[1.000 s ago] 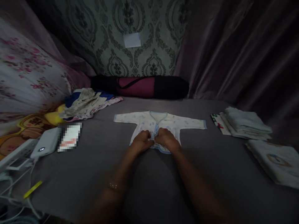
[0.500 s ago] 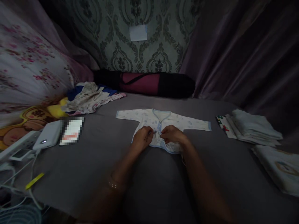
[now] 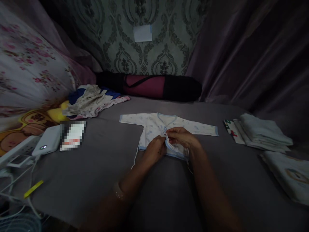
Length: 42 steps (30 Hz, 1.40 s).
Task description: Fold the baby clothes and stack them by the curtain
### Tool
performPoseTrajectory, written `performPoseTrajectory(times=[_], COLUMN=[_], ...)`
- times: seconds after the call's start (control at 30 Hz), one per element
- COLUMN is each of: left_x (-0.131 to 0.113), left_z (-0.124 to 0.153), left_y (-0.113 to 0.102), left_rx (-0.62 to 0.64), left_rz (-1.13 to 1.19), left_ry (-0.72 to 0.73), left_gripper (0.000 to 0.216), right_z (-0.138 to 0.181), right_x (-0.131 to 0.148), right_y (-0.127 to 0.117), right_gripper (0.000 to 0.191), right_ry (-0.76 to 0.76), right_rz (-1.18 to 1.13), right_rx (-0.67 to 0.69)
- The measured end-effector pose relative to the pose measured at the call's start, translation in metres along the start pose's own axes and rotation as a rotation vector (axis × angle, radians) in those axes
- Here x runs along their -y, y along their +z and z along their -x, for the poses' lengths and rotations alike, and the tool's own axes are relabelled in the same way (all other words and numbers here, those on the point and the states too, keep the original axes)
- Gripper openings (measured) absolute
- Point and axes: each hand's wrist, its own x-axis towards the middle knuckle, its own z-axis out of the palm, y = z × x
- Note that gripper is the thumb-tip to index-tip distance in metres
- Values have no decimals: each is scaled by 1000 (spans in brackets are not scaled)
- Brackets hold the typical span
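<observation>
A white baby shirt (image 3: 152,124) with pale blue trim and a faint print lies spread on the grey sheet, sleeves out to both sides. At the middle of its front opening, my left hand (image 3: 156,149) has its fingers closed on the blue-trimmed edge. Just beside it, my right hand (image 3: 181,137) pinches the front edge from the right, lifting the cloth a little. Whether a tie string is also between the fingers is too dark to tell. One white string (image 3: 135,158) trails from the shirt's left side, and another hangs by my right wrist.
Folded cloths (image 3: 265,132) lie at the right, with another folded cloth (image 3: 289,174) nearer. Left are crumpled clothes (image 3: 93,101), a white power bank (image 3: 48,140), a power strip (image 3: 19,149) with cables and a yellow strip (image 3: 33,189). A black and maroon bag (image 3: 149,87) lies along the wall.
My left hand has moved right and slightly down, close to my right hand. The shirt's left front and its side string now show. My hands have come together at the front opening.
</observation>
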Motion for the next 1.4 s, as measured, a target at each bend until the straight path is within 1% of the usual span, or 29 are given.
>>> performPoseTrajectory(times=[0.07,0.13,0.23,0.3,0.37,0.4,0.47,0.53,0.57,0.63,0.7,0.77,0.87,0.93,1.0,1.07,1.17,1.27,1.4], left_x=[-2,-5,-10,-8,0,7,23,40,47,59,67,71,71,70,69,66,60,56,55], left_z=[1,2,4,6,9,11,16,22,24,30,35,41,50,52,51,47,40,38,43], left_y=[0,-8,-30,-48,-64,-71,-85,-96,-100,-105,-104,-97,-82,-71,-63,-58,-54,-48,-38], left_rx=[53,142,313,386,371,327,193,97,86,149,234,264,217,173,129,99,54,-15,-63], left_rz=[17,74,228,326,380,389,368,286,227,137,122,148,209,227,189,111,36,33,58], left_ry=[4,23,106,117,20,-58,-201,-295,-331,-389,-415,-416,-395,-359,-320,-323,-358,-385,-340], left_gripper=[22,18,19,21,22,23,28,36,40,47,51,53,49,41,34,29,22,22,26], right_z=[0,-1,-5,-8,-10,-10,-8,-4,0,9,21,34,55,68,78,86,95,100,100], right_x=[0,0,-3,-7,-11,-13,-13,-10,-7,1,6,5,-12,-31,-51,-64,-72,-70,-73], right_y=[3,5,10,14,20,23,27,26,24,14,-1,-18,-41,-50,-54,-51,-38,-21,-8], right_gripper=[6,8,11,12,12,12,11,6,4,3,6,8,4,3,12,19,23,31,34], right_ry=[-15,-27,-41,-50,-36,-20,20,38,31,-2,-46,-79,-85,-54,-75,-163,-272,-282,-238], right_rz=[1,10,33,56,87,105,141,164,169,187,239,309,395,470,579,700,896,1064,1234], right_rx=[-19,-41,-83,-120,-140,-137,-111,-76,-67,-73,-128,-222,-316,-309,-263,-234,-300,-423,-559])
